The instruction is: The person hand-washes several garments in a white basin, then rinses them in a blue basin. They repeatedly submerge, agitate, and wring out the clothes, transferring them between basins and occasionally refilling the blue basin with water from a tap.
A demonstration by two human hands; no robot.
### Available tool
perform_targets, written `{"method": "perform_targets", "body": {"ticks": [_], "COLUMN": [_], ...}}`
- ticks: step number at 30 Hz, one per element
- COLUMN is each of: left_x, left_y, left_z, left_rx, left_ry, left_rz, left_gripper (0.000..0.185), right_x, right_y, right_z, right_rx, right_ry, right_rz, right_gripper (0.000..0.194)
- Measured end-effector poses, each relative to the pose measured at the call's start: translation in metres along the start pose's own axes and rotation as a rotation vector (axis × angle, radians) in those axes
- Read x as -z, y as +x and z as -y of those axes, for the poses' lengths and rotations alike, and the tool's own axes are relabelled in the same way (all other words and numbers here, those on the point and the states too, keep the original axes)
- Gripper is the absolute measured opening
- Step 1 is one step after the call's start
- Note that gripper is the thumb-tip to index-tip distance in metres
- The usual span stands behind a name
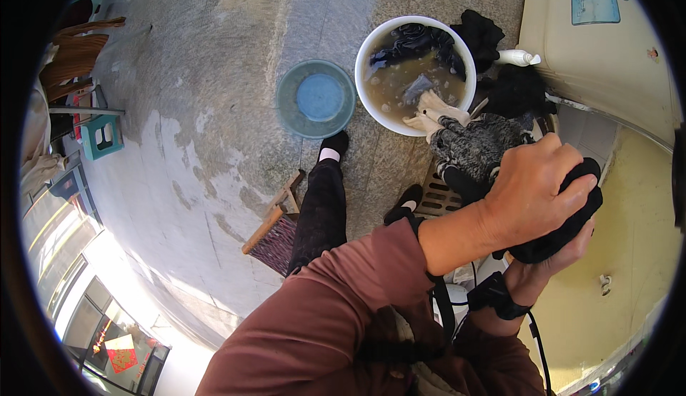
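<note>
My left hand (541, 182) and my right hand (576, 246) both grip a black cloth item (565, 219) at the right, the left above and the right underneath. Its exact kind cannot be made out. Just beyond my left hand lies a speckled grey-black knit garment (466, 144). A cream cloth (437, 112) reaches from it over the rim into a white basin (360, 69). Murky, sudsy water (396, 88) fills much of that basin, with dark fabric (418, 42) soaking at the far side and a small grey piece (418, 88) near the middle.
A teal plastic basin (286, 99) stands left of the white one. Black cloths (479, 37) and a white bottle (517, 57) lie by the cream-coloured panel (579, 58) at right. Below are a slotted plastic piece (437, 192) and a woven-seat stool (273, 240). A green stool (102, 136) stands far left.
</note>
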State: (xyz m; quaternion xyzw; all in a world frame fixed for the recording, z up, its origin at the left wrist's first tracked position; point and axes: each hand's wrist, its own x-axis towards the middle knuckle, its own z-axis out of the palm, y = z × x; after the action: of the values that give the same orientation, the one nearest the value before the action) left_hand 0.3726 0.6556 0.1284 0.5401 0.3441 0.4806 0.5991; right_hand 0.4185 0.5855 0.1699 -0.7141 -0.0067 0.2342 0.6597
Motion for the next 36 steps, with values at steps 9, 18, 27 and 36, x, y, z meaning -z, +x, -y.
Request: {"method": "perform_targets", "body": {"ticks": [9, 18, 27, 36], "left_x": [0.092, 0.229, 0.353, 0.407], "left_y": [0.021, 0.013, -0.005, -0.020], "left_z": [-0.056, 0.004, 0.163, 0.290], "left_rx": [-0.132, 0.201, 0.357, 0.584], "left_ry": [0.098, 0.046, 0.310, 0.340], "left_rz": [-0.135, -0.375, -0.584, -0.651], "left_gripper": [0.016, 0.013, 0.015, 0.021], "right_x": [-0.067, -0.156, -0.229, -0.240], "right_y": [-0.050, -0.073, -0.082, -0.064], "right_z": [0.012, -0.107, -0.298, -0.444], "right_rx": [0.050, -0.048, -0.309, -0.343], "right_ry": [-0.052, 0.083, 0.038, -0.133], "right_rz": [0.267, 0.615, 0.641, 0.610], "right_gripper": [0.047, 0.018, 0.017, 0.022]}}
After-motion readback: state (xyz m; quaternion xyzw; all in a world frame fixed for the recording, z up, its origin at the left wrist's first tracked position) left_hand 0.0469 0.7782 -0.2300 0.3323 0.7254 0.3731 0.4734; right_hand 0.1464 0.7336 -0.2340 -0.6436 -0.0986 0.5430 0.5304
